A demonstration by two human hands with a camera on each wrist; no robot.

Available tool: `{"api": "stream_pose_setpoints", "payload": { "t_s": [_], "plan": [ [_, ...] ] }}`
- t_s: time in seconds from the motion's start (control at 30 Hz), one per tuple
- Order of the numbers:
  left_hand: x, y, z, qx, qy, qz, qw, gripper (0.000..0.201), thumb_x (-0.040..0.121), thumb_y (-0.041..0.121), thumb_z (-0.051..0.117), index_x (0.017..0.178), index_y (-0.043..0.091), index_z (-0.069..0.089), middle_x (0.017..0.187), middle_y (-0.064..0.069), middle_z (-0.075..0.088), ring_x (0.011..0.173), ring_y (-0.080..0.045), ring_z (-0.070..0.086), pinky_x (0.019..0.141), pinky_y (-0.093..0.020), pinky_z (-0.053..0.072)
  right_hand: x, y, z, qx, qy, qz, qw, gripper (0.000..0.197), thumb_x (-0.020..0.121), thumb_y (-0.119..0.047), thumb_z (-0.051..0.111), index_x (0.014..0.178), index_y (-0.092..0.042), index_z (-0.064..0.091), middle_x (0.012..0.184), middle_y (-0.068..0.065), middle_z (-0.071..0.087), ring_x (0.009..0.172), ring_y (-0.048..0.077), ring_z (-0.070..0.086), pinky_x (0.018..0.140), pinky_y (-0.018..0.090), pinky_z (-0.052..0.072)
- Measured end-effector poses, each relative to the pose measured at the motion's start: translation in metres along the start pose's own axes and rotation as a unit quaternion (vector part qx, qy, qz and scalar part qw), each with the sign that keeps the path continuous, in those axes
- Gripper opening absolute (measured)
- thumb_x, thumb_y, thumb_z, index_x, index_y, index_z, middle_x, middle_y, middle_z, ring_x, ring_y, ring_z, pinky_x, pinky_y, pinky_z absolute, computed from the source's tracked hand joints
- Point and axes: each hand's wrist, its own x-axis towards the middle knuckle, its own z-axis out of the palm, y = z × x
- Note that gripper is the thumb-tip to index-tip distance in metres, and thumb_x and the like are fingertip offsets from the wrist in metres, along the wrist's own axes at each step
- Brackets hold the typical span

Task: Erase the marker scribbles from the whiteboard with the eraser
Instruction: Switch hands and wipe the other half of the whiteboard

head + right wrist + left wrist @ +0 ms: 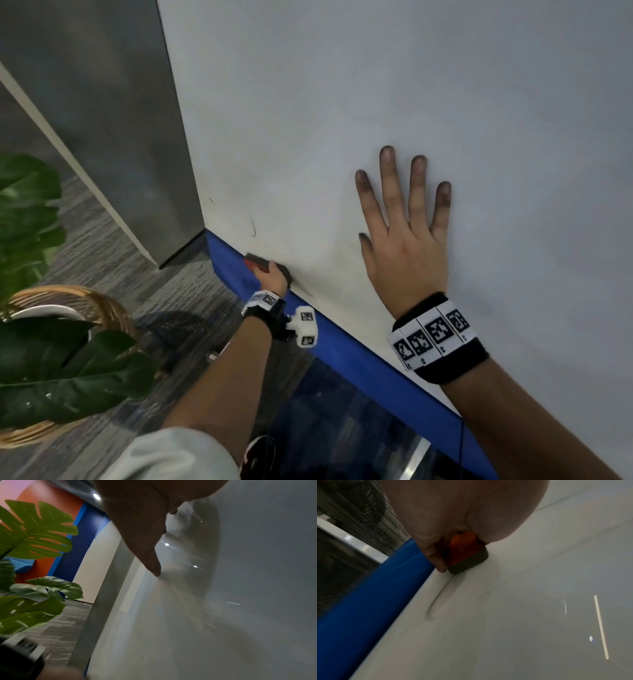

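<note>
Near, right grip: right hand (406, 240) flat on whiteboard (376, 85), fingers straight and spread, holding nothing.
Lower edge, left grip: left hand (272, 277) wrapped round eraser (263, 263), felt pressed to board just above blue trim (359, 356).
Farther left: marker scribbles (253, 228), thin strokes near the corner, not yet wiped.
Risk: likely smudging from darkened fingertips (387, 154); eraser slipping onto trim, missing strokes.
</note>
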Motion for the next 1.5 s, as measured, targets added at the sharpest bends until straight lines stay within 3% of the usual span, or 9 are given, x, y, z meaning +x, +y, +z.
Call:
{"api": "stream_pose_setpoints", "payload": {
  "t_s": [0.1, 0.2, 0.37, 0.6, 0.8, 1.0, 1.23, 1.37, 1.5],
  "plan": [
    [-0.043, 0.126, -0.035, -0.011, 0.079, 0.077, 0.994, 0.083, 0.098, 0.054, 0.039, 0.163, 0.017, 0.003, 0.165, -0.015, 0.023, 0.152, -0.036, 0.025, 0.126, -0.040, 0.020, -0.002, 0.004, 0.002, -0.008, -0.007, -0.016, 1.000, 0.100, 0.088, -0.016, 0.075, 0.163, -0.017, 0.008, 0.169, 0.012, -0.004, 0.153, 0.037, -0.008, 0.123, 0.054, -0.016],
    [-0.081, 0.216, -0.057, -0.018, 0.109, 0.149, 0.983, 0.061, 0.111, 0.027, 0.034, 0.160, 0.005, 0.006, 0.166, -0.017, 0.018, 0.151, -0.029, 0.024, 0.113, -0.018, 0.012, -0.002, 0.001, 0.003, -0.006, -0.010, -0.015, 1.000, 0.103, 0.086, -0.013, 0.076, 0.163, -0.017, 0.008, 0.169, 0.011, -0.006, 0.153, 0.037, -0.008, 0.123, 0.054, -0.016],
    [-0.113, 0.215, -0.036, -0.039, 0.105, 0.233, 0.966, 0.057, 0.110, 0.018, 0.038, 0.160, 0.004, 0.014, 0.162, -0.015, 0.030, 0.145, -0.022, 0.036, 0.097, 0.009, 0.020, -0.005, -0.004, 0.004, 0.013, -0.012, -0.011, 1.000, 0.100, 0.086, -0.008, 0.073, 0.163, -0.017, 0.009, 0.170, 0.010, -0.009, 0.154, 0.037, -0.010, 0.123, 0.054, -0.017],
    [-0.154, 0.065, 0.021, -0.058, 0.007, -0.024, 0.998, 0.060, 0.107, 0.018, 0.045, 0.158, 0.002, 0.017, 0.154, -0.019, 0.039, 0.140, -0.034, 0.042, 0.118, -0.038, 0.034, -0.017, 0.005, 0.006, 0.025, -0.043, -0.044, 0.998, 0.092, 0.090, -0.002, 0.065, 0.163, -0.017, 0.012, 0.170, 0.011, -0.007, 0.152, 0.033, -0.023, 0.124, 0.049, -0.016],
    [-0.169, 0.044, 0.035, -0.111, -0.057, -0.219, 0.968, 0.060, 0.107, 0.033, 0.044, 0.158, 0.022, 0.015, 0.143, -0.012, 0.046, 0.129, -0.040, 0.052, 0.102, -0.053, 0.051, -0.036, 0.027, 0.002, 0.040, -0.054, -0.081, 0.994, 0.079, 0.093, 0.001, 0.053, 0.162, -0.014, 0.017, 0.170, 0.009, -0.002, 0.156, 0.029, -0.008, 0.127, 0.042, -0.011],
    [-0.176, 0.150, 0.012, -0.101, 0.029, 0.012, 0.994, 0.063, 0.108, 0.026, 0.042, 0.162, 0.018, 0.009, 0.154, -0.012, 0.042, 0.137, -0.032, 0.046, 0.116, -0.037, 0.037, -0.064, 0.045, -0.001, 0.068, -0.070, -0.079, 0.992, 0.077, 0.090, 0.009, 0.046, 0.160, -0.012, 0.023, 0.171, 0.010, 0.000, 0.157, 0.029, 0.000, 0.128, 0.043, -0.009],
    [-0.249, 0.223, 0.007, -0.078, 0.018, 0.297, 0.952, 0.066, 0.105, 0.033, 0.049, 0.161, 0.021, 0.016, 0.153, -0.002, 0.044, 0.136, -0.017, 0.048, 0.111, -0.024, 0.039, -0.134, 0.083, -0.007, 0.073, -0.117, -0.038, 0.990, 0.084, 0.081, 0.009, 0.062, 0.157, -0.009, 0.032, 0.171, 0.010, 0.000, 0.158, 0.029, 0.001, 0.128, 0.049, -0.003],
    [-0.264, 0.163, 0.027, -0.076, -0.012, 0.226, 0.971, 0.067, 0.107, 0.029, 0.047, 0.162, 0.018, 0.010, 0.158, -0.011, 0.039, 0.140, -0.027, 0.046, 0.116, -0.031, 0.037, -0.177, 0.111, -0.002, 0.059, -0.153, -0.038, 0.986, 0.092, 0.078, 0.009, 0.065, 0.159, -0.010, 0.027, 0.171, 0.010, -0.002, 0.158, 0.028, -0.004, 0.127, 0.049, -0.006],
    [-0.213, 0.085, 0.035, -0.039, -0.023, -0.018, 0.999, 0.067, 0.106, 0.030, 0.048, 0.161, 0.015, 0.012, 0.149, -0.021, 0.048, 0.128, -0.039, 0.054, 0.111, -0.047, 0.044, -0.196, 0.119, 0.008, 0.056, -0.168, -0.042, 0.983, 0.098, 0.076, 0.011, 0.066, 0.161, -0.011, 0.021, 0.171, 0.009, -0.003, 0.158, 0.028, -0.009, 0.127, 0.048, -0.010]
  ]
}}
